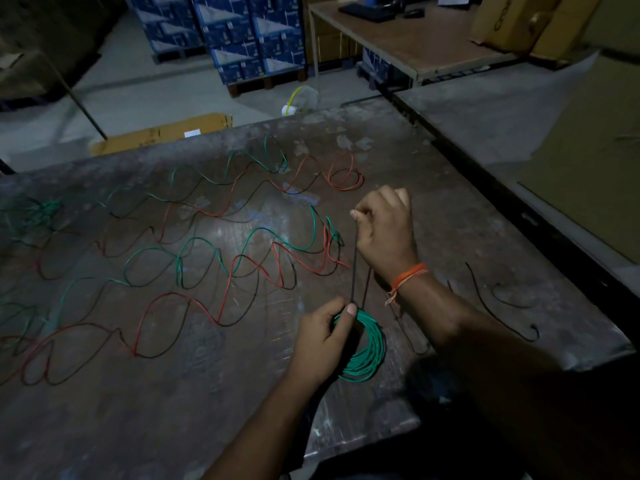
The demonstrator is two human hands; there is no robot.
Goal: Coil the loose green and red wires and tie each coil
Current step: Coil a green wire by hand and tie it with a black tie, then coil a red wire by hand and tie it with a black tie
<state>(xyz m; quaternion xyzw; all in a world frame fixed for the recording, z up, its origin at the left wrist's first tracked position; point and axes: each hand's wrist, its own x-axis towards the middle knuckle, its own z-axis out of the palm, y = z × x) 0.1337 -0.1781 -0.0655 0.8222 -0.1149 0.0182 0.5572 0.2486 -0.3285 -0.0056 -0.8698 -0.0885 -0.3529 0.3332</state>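
Head view shows the left hand (320,341) closed on a coiled bundle of green wire (367,348) at the near right of the scuffed dark metal worktop (173,410), pinning it so the loops cannot spring apart; the right hand (386,225) pinches a thin black tie strip (354,268) pulled taut upward, apparently cinching it; loose green and red wires (214,258) sprawl uncoiled beyond
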